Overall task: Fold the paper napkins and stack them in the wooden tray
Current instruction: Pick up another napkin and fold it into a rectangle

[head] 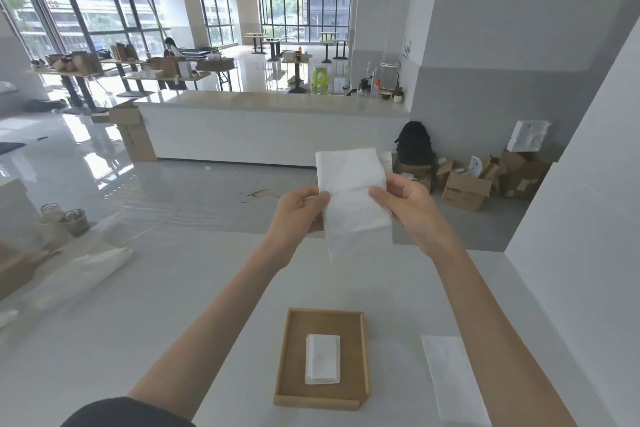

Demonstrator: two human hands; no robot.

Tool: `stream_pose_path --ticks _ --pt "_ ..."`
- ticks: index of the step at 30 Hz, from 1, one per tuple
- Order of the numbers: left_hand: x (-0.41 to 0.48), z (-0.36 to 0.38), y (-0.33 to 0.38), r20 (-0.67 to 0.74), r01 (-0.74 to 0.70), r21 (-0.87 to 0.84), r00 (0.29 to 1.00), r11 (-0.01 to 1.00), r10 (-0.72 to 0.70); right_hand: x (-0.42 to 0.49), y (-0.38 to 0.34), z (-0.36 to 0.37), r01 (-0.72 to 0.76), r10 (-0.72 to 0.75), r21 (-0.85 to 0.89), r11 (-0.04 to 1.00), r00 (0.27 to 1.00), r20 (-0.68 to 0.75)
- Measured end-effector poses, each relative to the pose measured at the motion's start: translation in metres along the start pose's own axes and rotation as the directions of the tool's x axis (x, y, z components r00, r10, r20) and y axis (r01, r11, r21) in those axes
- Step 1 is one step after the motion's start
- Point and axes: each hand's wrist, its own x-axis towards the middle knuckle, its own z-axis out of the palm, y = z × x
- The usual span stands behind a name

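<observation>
Tray: we see a shallow rectangular light-wood tray point(354, 340) on the white tabletop point(173, 305), near the table's close edge and between our two forearms.
In the tray: a small stack of folded white paper napkins point(322, 359) lies flat in the middle, long side running away from us, with bare wood all round it.
Beside the tray: one long white paper napkin strip point(453, 381) lies flat on the table to the right, apart from the tray's wall and partly under our right forearm.
Held napkin: we hold a white, partly folded paper napkin point(351, 191) up in the air, well above the table and beyond the tray. A thin single layer hangs loose from its lower edge.
Left hand point(299, 210): the arm is stretched forward and raised. Thumb and fingers pinch the napkin's left edge.
Right hand point(403, 201): it is raised to the same height, with curled fingers and thumb clamped on the napkin's right edge.
Cups: two small round cups point(74, 220) stand at the table's far left. We cannot tell what they hold.
Boxes: open brown cardboard boxes point(465, 189) sit on the floor by the grey wall. Something white pokes out of one.
</observation>
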Motion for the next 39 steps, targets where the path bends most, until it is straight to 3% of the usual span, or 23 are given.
stream_pose_path --ticks 8,16,21,25,27,29,31,35,39 --pt "0.005 -0.002 0.014 0.083 -0.097 -0.092 0.991 0.991 0.105 0.000 -0.007 -0.008 0.056 -0.056 0.089 0.994 0.998 -0.001" --pt "0.000 -0.009 0.025 0.145 -0.222 -0.002 0.965 0.975 0.220 -0.004 -0.014 -0.006 0.111 -0.109 0.062 0.992 0.994 -0.030" --pt "-0.002 -0.006 0.026 0.114 -0.268 0.059 0.959 0.962 0.260 -0.003 -0.011 -0.005 -0.058 0.041 0.282 0.958 0.997 0.066" --pt "0.001 -0.009 0.026 0.107 -0.289 0.056 0.954 0.956 0.282 -0.008 -0.002 0.001 -0.065 0.057 0.079 0.995 0.994 0.097" --pt "0.001 -0.010 0.024 0.113 -0.246 -0.029 0.962 0.969 0.247 -0.011 -0.002 0.004 -0.047 0.043 0.059 0.997 0.997 0.067" --pt "0.000 -0.010 0.020 0.129 -0.109 -0.126 0.984 0.986 0.125 -0.012 -0.005 0.004 -0.032 0.028 0.077 0.997 0.999 0.046" --pt "-0.002 -0.010 0.015 0.171 -0.018 -0.079 0.985 0.997 0.031 -0.013 -0.007 0.007 -0.011 0.011 0.060 0.998 1.000 0.015" --pt "-0.005 -0.009 0.003 0.192 -0.020 0.014 0.981 1.000 0.017 -0.012 -0.008 0.012 0.024 -0.021 0.045 0.999 0.999 -0.045" --pt "-0.004 -0.009 0.003 0.167 -0.033 0.001 0.985 0.999 0.032 -0.013 -0.005 0.009 -0.032 0.031 0.031 0.999 0.998 0.051"
